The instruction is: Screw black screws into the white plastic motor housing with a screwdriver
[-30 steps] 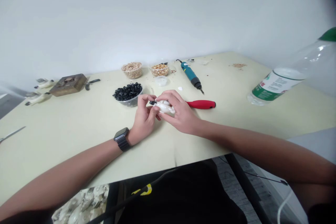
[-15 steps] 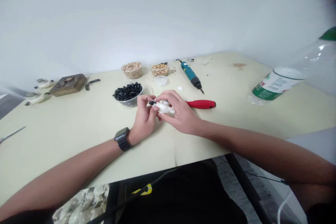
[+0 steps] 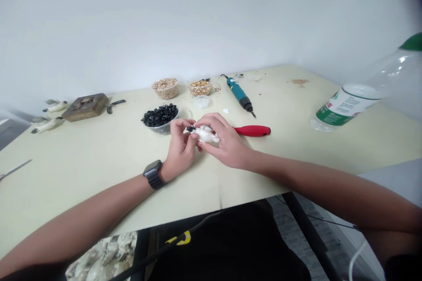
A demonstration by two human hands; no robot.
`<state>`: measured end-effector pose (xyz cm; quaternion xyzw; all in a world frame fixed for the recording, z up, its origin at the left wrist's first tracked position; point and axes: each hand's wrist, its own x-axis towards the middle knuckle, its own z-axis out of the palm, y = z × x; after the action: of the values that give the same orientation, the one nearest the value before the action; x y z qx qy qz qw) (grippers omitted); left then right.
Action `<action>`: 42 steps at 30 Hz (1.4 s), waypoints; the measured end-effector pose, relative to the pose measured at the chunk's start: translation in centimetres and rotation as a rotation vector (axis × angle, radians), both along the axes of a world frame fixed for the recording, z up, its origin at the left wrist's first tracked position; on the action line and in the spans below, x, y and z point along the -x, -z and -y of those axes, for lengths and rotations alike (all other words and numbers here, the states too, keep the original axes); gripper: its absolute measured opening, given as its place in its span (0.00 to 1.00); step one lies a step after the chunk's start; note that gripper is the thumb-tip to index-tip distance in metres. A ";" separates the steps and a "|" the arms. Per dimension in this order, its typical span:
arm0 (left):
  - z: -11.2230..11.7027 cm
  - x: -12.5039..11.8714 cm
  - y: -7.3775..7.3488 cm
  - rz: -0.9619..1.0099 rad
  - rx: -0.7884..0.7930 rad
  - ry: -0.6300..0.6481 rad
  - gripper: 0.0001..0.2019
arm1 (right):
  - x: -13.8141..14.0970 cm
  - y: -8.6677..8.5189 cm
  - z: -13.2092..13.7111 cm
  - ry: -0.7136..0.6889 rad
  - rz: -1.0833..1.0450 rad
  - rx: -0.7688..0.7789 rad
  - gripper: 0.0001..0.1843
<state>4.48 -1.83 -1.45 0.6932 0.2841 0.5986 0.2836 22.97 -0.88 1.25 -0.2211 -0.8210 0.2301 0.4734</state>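
Note:
Between both hands is a small glossy white figurine (image 3: 207,135) with a black piece at its left end; what it depicts I cannot make out. My left hand (image 3: 181,149), wearing a black watch on its wrist, pinches the black end between thumb and fingers. Around the white body's right end curl the fingers of my right hand (image 3: 232,145). A red handle (image 3: 253,131) sticks out from behind my right hand, lying on the table; its other end is hidden. Just behind my left hand stands a clear tub of black pieces (image 3: 160,116).
Farther back are tubs of beige bits (image 3: 165,88) and yellow-brown bits (image 3: 199,88), a clear lid (image 3: 201,101) and a teal rotary tool (image 3: 238,92). A large bottle (image 3: 344,105) stands right. At left are a wooden block (image 3: 86,107), white figurines (image 3: 48,124) and a thin blade (image 3: 16,168).

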 end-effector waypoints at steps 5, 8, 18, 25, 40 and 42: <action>0.0 0.2 0.2 0.007 0.045 0.029 0.14 | -0.2 0.0 -0.1 -0.021 0.021 0.019 0.22; 0.1 0.2 0.2 0.004 0.056 0.011 0.15 | -0.4 -0.1 0.0 -0.035 0.050 0.034 0.22; 0.1 0.2 0.0 0.014 0.111 0.019 0.14 | -0.8 -0.3 -0.3 -0.060 0.085 0.034 0.23; 0.1 0.0 -0.1 0.008 0.033 -0.019 0.13 | -1.1 -0.4 -0.3 -0.063 0.106 0.020 0.25; 0.1 0.1 0.1 0.028 0.137 -0.015 0.18 | -1.4 -0.7 0.0 -0.078 0.136 0.003 0.28; 0.0 0.2 0.1 0.023 0.141 -0.010 0.17 | -1.4 -0.8 0.0 -0.080 0.145 0.008 0.28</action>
<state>4.33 -1.87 -1.56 0.6630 0.3256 0.5865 0.3321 24.37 -0.91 2.07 -0.2062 -0.8604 0.2352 0.4022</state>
